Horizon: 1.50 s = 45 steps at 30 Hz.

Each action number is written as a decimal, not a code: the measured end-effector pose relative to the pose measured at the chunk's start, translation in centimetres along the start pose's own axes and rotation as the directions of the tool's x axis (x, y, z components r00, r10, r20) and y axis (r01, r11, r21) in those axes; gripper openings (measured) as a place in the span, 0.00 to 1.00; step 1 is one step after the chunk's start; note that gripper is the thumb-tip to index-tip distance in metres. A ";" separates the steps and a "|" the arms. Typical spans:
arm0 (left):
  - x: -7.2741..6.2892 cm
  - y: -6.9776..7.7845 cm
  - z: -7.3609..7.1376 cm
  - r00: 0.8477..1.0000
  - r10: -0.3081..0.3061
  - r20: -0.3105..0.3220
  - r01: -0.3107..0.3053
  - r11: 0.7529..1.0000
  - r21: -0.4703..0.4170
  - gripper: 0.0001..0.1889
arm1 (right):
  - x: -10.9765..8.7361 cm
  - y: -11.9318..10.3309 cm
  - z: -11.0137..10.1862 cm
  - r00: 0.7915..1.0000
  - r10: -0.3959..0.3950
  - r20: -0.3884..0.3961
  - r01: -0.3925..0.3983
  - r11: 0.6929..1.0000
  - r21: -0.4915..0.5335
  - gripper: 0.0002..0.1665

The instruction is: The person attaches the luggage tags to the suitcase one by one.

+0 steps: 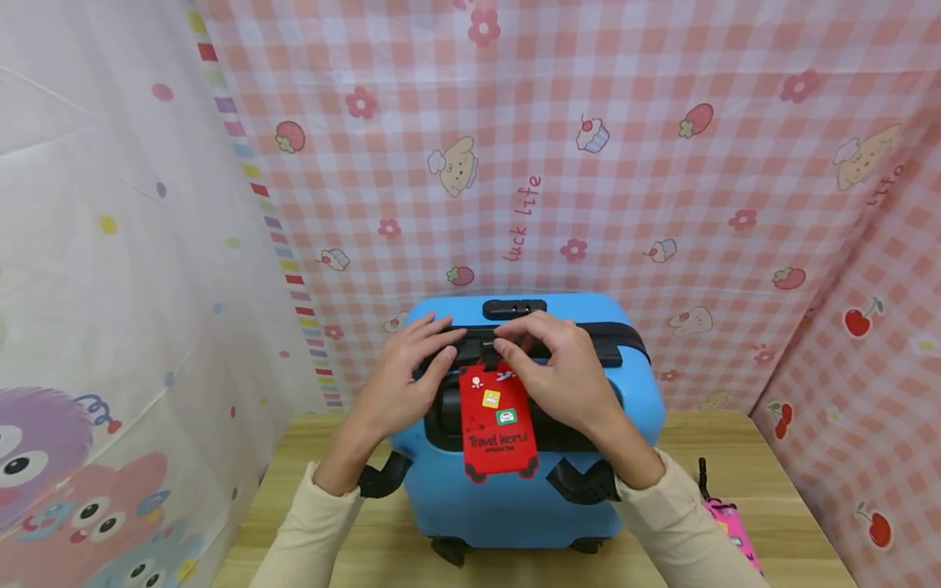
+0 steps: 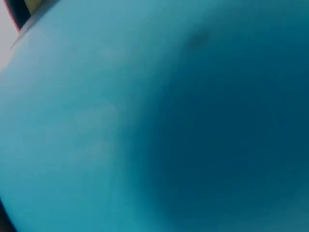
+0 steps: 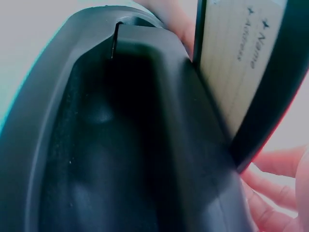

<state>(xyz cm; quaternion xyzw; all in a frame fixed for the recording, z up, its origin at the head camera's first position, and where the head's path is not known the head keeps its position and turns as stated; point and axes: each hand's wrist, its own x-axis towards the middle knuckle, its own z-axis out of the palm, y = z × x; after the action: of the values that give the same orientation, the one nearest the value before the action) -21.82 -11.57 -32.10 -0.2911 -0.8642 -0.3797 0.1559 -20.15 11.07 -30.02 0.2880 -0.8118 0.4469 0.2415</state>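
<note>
A red luggage tag (image 1: 498,429) with "Travel World" lettering hangs at the top handle (image 1: 610,354) of a blue suitcase (image 1: 515,510). My right hand (image 1: 566,371) pinches the tag's black strap between thumb and index finger, beside the handle. Across from it, my left hand (image 1: 404,376) rests at the handle's left part, fingers loosely extended toward the strap. The right wrist view shows the tag's back with a name-and-address card (image 3: 241,58), next to the black handle (image 3: 174,96). Only blurred blue suitcase shell (image 2: 72,135) fills the left wrist view.
A pink luggage tag (image 1: 731,531) with a black strap lies on the wooden table (image 1: 779,490) to the right. A black combination lock (image 1: 515,309) sits on the suitcase's top. Patterned curtains (image 1: 625,188) stand behind and at both sides.
</note>
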 end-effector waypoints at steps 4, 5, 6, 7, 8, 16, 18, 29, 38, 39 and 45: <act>-0.4 -0.3 0.1 1.000 -0.024 0.008 0.024 1.000 0.014 0.20 | -0.3 0.0 -0.6 1.000 0.017 -0.006 -0.017 1.000 0.008 0.10; -0.4 -0.4 0.2 1.000 -0.028 0.008 0.028 0.999 0.021 0.20 | -0.4 0.0 -0.8 1.000 0.017 -0.012 -0.017 1.000 0.010 0.10; -0.4 -0.4 0.2 0.999 -0.031 0.009 0.031 0.999 0.029 0.20 | -0.4 0.1 -1.1 1.000 0.018 -0.020 -0.018 1.000 0.009 0.10; -0.4 -0.4 0.2 0.999 -0.032 0.007 0.032 0.999 0.036 0.20 | -0.6 0.2 -1.4 0.999 0.018 -0.034 -0.018 1.000 0.007 0.09; -0.4 -0.4 0.3 0.999 -0.034 0.007 0.034 0.998 0.043 0.20 | -0.7 0.3 -1.8 0.999 0.018 -0.051 -0.017 1.000 0.007 0.09; -0.8 -0.7 0.3 0.999 -0.048 0.004 0.047 0.998 0.038 0.20 | -2.1 1.7 -4.5 0.981 0.016 -0.192 -0.016 1.000 0.000 0.08; -0.9 -0.7 0.3 0.999 -0.048 0.006 0.048 0.998 0.036 0.20 | -2.4 1.9 -5.1 0.978 0.032 -0.208 -0.036 0.999 -0.015 0.08; -1.0 -0.8 0.3 0.999 -0.041 0.004 0.041 0.999 0.033 0.20 | -4.4 3.8 -7.9 0.972 0.169 -0.165 -0.176 0.984 -0.025 0.14; -1.0 -0.9 0.2 1.000 -0.031 -0.004 0.031 0.998 0.046 0.20 | -6.0 5.7 -9.9 0.955 0.257 -0.145 -0.274 0.956 -0.106 0.17; -1.0 -1.0 0.2 0.999 -0.031 -0.005 0.031 0.998 0.047 0.20 | -6.2 6.0 -10.1 0.954 0.260 -0.149 -0.277 0.955 -0.109 0.17; -1.1 -1.1 0.4 1.000 -0.030 -0.004 0.031 0.999 0.039 0.20 | -7.9 8.4 -11.5 0.935 0.308 -0.174 -0.333 0.932 -0.143 0.18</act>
<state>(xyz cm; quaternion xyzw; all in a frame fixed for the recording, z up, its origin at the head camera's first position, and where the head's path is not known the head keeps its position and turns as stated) -21.67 -12.30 -33.49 -0.2740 -0.8756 -0.3655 0.1573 -18.68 26.68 -34.53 0.0955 -0.8628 0.4297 0.2486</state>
